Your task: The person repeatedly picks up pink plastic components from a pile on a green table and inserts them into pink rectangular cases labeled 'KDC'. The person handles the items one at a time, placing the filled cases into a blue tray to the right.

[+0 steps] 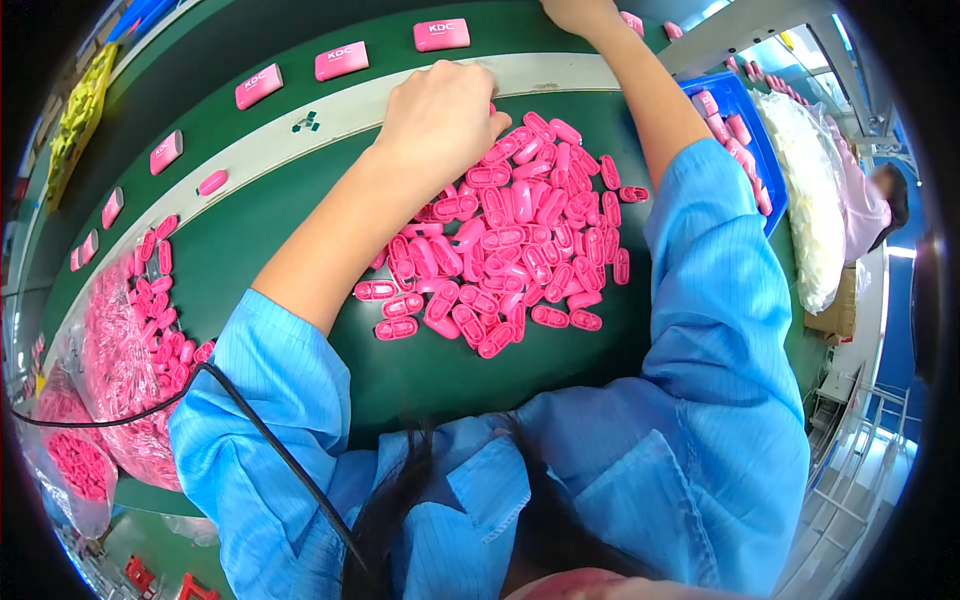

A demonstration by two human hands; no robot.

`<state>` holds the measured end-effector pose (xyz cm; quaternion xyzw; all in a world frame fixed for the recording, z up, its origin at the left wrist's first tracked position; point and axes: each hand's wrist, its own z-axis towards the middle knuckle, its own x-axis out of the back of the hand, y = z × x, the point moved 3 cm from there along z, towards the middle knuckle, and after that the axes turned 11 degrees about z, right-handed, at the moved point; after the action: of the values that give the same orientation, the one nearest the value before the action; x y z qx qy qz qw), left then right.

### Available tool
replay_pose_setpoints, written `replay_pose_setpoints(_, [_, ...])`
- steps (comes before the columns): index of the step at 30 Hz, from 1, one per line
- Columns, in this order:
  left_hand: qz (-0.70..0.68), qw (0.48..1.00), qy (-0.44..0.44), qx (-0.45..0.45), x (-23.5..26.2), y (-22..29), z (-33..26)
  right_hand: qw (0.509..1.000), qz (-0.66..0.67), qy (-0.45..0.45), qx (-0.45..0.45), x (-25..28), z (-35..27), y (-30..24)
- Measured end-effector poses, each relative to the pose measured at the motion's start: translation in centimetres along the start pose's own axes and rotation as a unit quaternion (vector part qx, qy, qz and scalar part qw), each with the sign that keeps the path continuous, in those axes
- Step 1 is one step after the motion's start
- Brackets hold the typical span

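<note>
A large heap of small pink oval plastic pieces, hollow on one side, lies on the green work surface in front of me. My left hand is at the heap's far edge, by the pale rail. Its fingers are curled closed, and a bit of pink shows between thumb and fingers, most of it hidden. My right hand reaches far forward past the rail. The top edge of the picture cuts off its fingers, so what it touches does not show.
Pink rounded blocks stand spaced along the green strip beyond the rail. One loose pink piece lies on the rail. Bags of pink pieces sit at left, under a black cable. A blue bin holds pink blocks; another person is at far right.
</note>
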<state>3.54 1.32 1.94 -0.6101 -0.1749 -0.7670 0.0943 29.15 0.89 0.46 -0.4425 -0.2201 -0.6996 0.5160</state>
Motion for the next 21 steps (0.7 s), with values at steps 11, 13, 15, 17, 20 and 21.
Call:
replay_pose_setpoints(11, [-0.385,0.916,0.031,0.107,0.2,-4.1,-1.8,0.723,0.645,-0.186,-0.162,5.4,-7.4,-7.4])
replay_pose_setpoints(13, [-0.520,0.844,0.009,0.130,-0.2,-4.6,-2.3,0.724,0.643,-0.208,-0.135,5.8,-9.1,-9.5])
replay_pose_setpoints(15, [-0.616,0.778,0.027,0.119,-0.8,-4.6,-2.7,0.732,0.643,-0.190,-0.122,5.5,-10.2,-10.5])
replay_pose_setpoints(17, [-0.600,0.791,0.019,0.120,-1.0,-4.7,-2.7,0.736,0.641,-0.185,-0.116,4.7,-10.8,-10.4])
replay_pose_setpoints(20, [-0.586,0.799,0.007,0.137,-1.5,-5.3,-2.5,0.727,0.647,-0.201,-0.110,4.7,-11.0,-10.2])
replay_pose_setpoints(21, [-0.581,0.801,0.000,0.145,-1.6,-5.5,-2.5,0.721,0.650,-0.204,-0.126,4.5,-11.1,-10.2])
